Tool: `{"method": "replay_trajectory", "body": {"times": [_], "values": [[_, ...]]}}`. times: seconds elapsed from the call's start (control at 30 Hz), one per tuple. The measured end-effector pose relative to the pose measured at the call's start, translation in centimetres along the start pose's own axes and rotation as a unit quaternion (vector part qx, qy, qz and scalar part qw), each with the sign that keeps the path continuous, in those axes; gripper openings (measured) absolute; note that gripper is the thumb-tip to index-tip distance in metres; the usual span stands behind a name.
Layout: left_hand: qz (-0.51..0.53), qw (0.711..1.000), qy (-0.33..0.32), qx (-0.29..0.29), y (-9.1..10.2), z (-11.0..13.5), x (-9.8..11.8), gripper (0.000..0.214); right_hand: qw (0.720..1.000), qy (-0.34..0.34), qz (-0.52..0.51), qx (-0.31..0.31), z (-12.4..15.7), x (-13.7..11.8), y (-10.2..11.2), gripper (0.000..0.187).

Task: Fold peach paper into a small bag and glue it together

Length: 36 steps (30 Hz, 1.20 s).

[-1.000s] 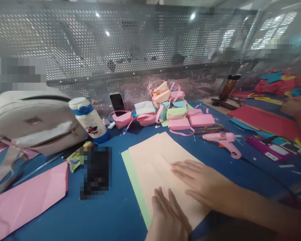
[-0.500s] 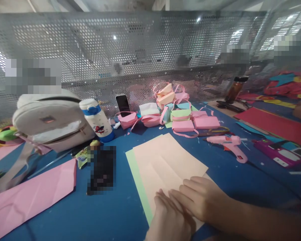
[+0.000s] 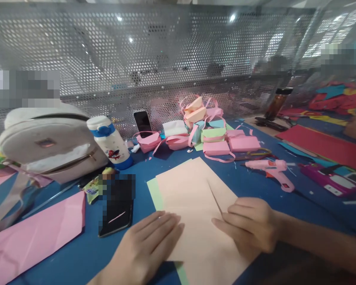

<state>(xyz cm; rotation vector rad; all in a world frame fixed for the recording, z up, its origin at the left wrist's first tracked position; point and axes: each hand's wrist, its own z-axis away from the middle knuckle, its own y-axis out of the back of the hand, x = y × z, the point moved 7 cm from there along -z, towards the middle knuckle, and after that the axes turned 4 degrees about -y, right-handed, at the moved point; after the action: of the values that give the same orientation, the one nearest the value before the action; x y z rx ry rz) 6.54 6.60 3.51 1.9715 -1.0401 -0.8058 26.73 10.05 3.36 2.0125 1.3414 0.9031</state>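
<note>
Peach sheets of paper (image 3: pixel 192 198) lie before me, with a light green sheet (image 3: pixel 154 194) showing from beneath at the left edge and bottom. My left hand (image 3: pixel 148 243) rests on the left side of the top peach sheet, its fingers stretched out close together. Over on the right side, my right hand (image 3: pixel 250 223) has its fingers curled at that sheet's edge, the thumb side lying along the paper. A dark slit beside these fingers shows the peach edge lifted slightly off the layer below. Part of the right hand's grip is hidden.
Small paper bags (image 3: pixel 216 148) are clustered at the back. A pink glue gun (image 3: pixel 274 168) lies right. Leftward are a phone (image 3: pixel 121 217), a bottle (image 3: pixel 111 144), a backpack (image 3: pixel 47 146) and pink paper (image 3: pixel 44 233). Red sheets (image 3: pixel 323 146) lie far right.
My hands, close together on a fold in the peach paper before, have moved apart: the left one leftward, the right one slightly right. The creased flap now lies flatter and wider. The view shifted a little.
</note>
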Motion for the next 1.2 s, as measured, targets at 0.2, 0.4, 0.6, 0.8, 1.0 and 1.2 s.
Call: {"method": "replay_trajectory", "body": {"times": [0.2, 0.4, 0.6, 0.8, 1.0, 1.2], "values": [[-0.003, 1.000, 0.020, 0.003, 0.2, 1.8, -1.5, 0.040, 0.999, -0.023, 0.040, -0.020, -1.9, 2.0, -1.3, 0.021], [0.126, 0.981, 0.135, 0.053, 0.5, 0.7, -3.4, 0.035, 0.963, -0.182, -0.197, 0.006, -2.7, 3.3, -1.2, 0.024], [0.318, 0.850, 0.405, 0.107, 0.8, 0.0, -6.6, 0.016, 0.828, -0.410, -0.383, 0.003, -2.1, 6.1, -2.8, 0.027], [0.386, 0.730, 0.543, 0.150, 0.1, 1.4, -7.7, 0.017, 0.759, -0.491, -0.427, -0.007, -1.4, 6.8, -3.7, 0.036], [0.390, 0.710, 0.570, 0.134, -0.7, 1.9, -8.1, 0.022, 0.688, -0.552, -0.471, -0.013, -0.4, 7.1, -4.7, 0.043], [0.390, 0.705, 0.578, 0.131, -0.7, 2.1, -8.0, 0.024, 0.690, -0.550, -0.471, -0.012, -0.6, 7.1, -4.8, 0.043]]}}
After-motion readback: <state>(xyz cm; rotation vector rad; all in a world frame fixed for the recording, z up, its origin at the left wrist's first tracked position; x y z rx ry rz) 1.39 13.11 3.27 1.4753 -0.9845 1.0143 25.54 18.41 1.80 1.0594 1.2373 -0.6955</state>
